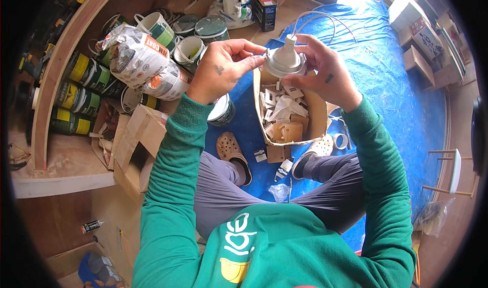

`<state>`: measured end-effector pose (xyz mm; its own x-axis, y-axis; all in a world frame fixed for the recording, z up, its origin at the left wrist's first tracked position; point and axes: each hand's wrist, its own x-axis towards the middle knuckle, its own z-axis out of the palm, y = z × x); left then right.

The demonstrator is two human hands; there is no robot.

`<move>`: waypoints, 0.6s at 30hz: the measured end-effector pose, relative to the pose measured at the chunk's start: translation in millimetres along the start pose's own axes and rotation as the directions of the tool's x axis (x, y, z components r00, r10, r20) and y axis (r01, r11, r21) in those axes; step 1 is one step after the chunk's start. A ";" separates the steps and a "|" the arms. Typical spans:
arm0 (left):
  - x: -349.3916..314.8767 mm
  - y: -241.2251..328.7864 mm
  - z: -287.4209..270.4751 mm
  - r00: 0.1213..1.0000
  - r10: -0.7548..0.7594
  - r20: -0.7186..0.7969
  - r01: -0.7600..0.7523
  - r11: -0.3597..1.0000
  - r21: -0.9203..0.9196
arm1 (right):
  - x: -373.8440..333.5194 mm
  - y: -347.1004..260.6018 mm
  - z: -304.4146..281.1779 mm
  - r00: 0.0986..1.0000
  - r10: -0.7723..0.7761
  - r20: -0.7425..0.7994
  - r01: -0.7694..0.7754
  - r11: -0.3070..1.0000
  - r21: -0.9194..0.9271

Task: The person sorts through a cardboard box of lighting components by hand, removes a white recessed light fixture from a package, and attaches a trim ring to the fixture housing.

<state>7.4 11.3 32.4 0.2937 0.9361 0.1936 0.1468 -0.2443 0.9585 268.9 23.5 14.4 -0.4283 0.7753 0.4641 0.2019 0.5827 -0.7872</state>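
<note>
Held up in front of me is a white recessed light fitting (282,60), round with a narrow neck, a thin white cable (325,14) looping from its top. The fingers of my right hand (325,70) wrap its right side. My left hand (227,64) pinches at its left edge, thumb against forefinger, on what may be a small clip; it is too small to make out. Below the fitting stands an open cardboard box (321,112) with several white square frames (270,97) and scraps of packing in it.
Blue plastic sheeting (396,130) covers the floor. Paint buckets (157,27) and a filled white sack (134,56) crowd the left. Between my feet lie a small white packet (283,169) and a clear plastic bag (278,192). A tape roll (340,141) sits by my right shoe.
</note>
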 end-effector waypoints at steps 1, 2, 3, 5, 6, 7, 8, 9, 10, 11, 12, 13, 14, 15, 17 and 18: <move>0.6 0.5 0.1 1.000 0.001 0.002 -0.001 1.000 0.001 | 0.3 -2.1 -0.7 1.000 0.015 0.012 -0.015 1.000 -0.009; 0.3 1.8 -0.6 1.000 -0.022 0.013 0.021 1.000 0.010 | 0.4 -3.5 -1.0 1.000 0.017 0.008 -0.017 1.000 -0.017; -0.3 4.2 -1.7 0.999 -0.045 0.024 0.044 0.999 0.020 | 0.5 -4.8 -1.2 1.000 0.020 0.004 -0.020 0.999 -0.025; -0.3 5.3 -1.3 0.999 -0.045 0.022 0.044 0.999 0.024 | 0.5 -5.4 -1.6 1.000 0.021 0.006 -0.021 0.999 -0.034; 0.1 4.0 0.2 1.000 -0.022 0.008 0.022 1.000 0.019 | 0.5 -5.3 -2.0 1.000 0.019 0.012 -0.019 0.999 -0.035; -0.1 2.9 0.7 1.000 0.000 -0.006 0.000 1.000 0.015 | 0.7 -5.4 -2.0 1.000 0.017 0.019 -0.016 0.999 -0.035; 0.0 1.8 0.3 1.000 -0.001 0.000 0.001 1.000 0.014 | 0.9 -5.9 -1.7 1.000 0.015 0.021 -0.015 0.999 -0.035; 0.3 0.7 -0.4 1.000 -0.003 0.005 0.002 1.000 0.014 | 1.1 -6.7 -1.4 1.000 0.014 0.024 -0.013 0.999 -0.034; 0.6 -0.2 -0.7 1.000 -0.003 0.011 0.003 1.000 0.013 | 1.2 -7.3 -1.5 1.000 0.013 0.026 -0.012 0.999 -0.035; 0.4 -0.6 -1.1 1.000 -0.009 0.012 0.008 1.000 0.014 | 1.3 -7.4 -2.3 0.999 0.022 0.035 -0.020 0.999 -0.045; 0.1 -0.9 -1.4 1.000 -0.014 0.013 0.014 1.000 0.016 | 1.1 -7.3 -3.5 0.999 0.032 0.044 -0.029 0.998 -0.055; -0.1 -0.8 -1.7 1.000 -0.019 0.013 0.019 1.000 0.017 | 1.6 -8.9 -4.2 0.997 0.058 0.057 -0.055 0.997 -0.058; -0.3 -0.2 -1.6 1.000 -0.023 0.011 0.022 1.000 0.010 | 1.9 -10.5 -4.9 0.994 0.084 0.071 -0.080 0.995 -0.061; -0.5 1.2 -1.4 1.000 -0.026 0.008 0.026 1.000 0.003 | 2.4 -15.0 -5.6 0.988 0.127 0.090 -0.122 0.991 -0.058; -0.2 2.4 -0.5 1.000 -0.026 0.008 0.026 1.000 -0.007 | 1.8 -17.9 -5.7 0.983 0.158 0.095 -0.154 0.987 -0.050; 0.0 2.5 -0.3 1.000 -0.024 0.010 0.024 1.000 -0.010 | 1.2 -17.5 -5.2 0.986 0.148 0.082 -0.145 0.988 -0.043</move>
<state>7.5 10.8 34.8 0.2992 0.9393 0.1681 0.1446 -0.2188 0.9650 269.4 15.5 30.9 -0.4644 0.8306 0.3073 0.2997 0.4739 -0.8280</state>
